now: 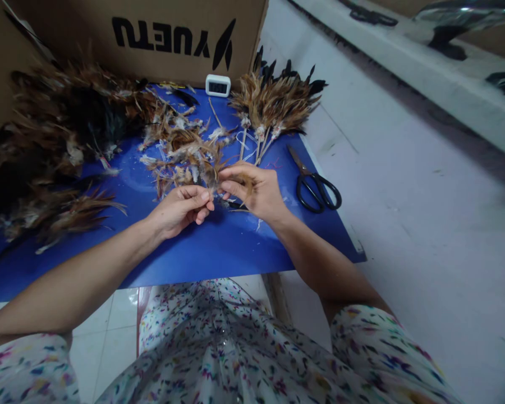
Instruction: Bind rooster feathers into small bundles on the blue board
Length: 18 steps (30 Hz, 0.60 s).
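Observation:
My right hand (263, 188) is closed around a small tuft of brown feathers (248, 184), its fingertips pinched together in front of me. Beside it, my left hand (180, 210) pinches the base of a greyish, downy feather (211, 180) between thumb and forefinger. The two hands' fingertips nearly meet over the blue table mat (235, 255). Just beyond them lies a scattered pile of loose brown feathers (185, 143). A dark, thin piece beneath the right fingers is partly hidden, so its kind is unclear.
Bundles of brown and black feathers on sticks (273, 101) lie at the back right. Black-handled scissors (303, 171) rest near the right edge. A large feather heap (79, 112) fills the left. Behind stand a small white digital clock (217, 77) and a cardboard box (172, 62).

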{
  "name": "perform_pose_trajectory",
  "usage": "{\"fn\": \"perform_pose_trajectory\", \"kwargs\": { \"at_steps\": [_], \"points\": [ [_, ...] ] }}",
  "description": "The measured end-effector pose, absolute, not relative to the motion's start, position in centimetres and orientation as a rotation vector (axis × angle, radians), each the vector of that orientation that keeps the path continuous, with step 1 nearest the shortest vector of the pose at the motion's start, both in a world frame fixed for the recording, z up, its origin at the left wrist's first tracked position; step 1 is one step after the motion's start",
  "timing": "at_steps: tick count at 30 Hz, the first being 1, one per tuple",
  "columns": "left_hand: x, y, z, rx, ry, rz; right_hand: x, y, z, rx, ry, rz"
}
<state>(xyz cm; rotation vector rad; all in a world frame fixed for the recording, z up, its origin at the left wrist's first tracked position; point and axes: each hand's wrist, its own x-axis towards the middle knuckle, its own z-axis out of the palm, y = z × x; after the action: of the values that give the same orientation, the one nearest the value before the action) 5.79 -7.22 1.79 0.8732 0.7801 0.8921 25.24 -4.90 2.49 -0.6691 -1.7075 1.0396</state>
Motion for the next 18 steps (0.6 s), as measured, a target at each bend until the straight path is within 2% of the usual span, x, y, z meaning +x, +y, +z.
{"fn": "perform_pose_trajectory", "kwargs": {
  "at_steps": [11, 18],
  "points": [
    [5.75, -7.23, 1.46, 0.869, 0.785, 0.869, 25.38, -4.77, 2.37, -0.631, -1.824, 0.891],
    [5.71, -7.27, 1.42, 0.903, 0.806, 0.85, 25.23, -4.69, 1.86, -0.633, -1.812, 0.914]
  ]
}}
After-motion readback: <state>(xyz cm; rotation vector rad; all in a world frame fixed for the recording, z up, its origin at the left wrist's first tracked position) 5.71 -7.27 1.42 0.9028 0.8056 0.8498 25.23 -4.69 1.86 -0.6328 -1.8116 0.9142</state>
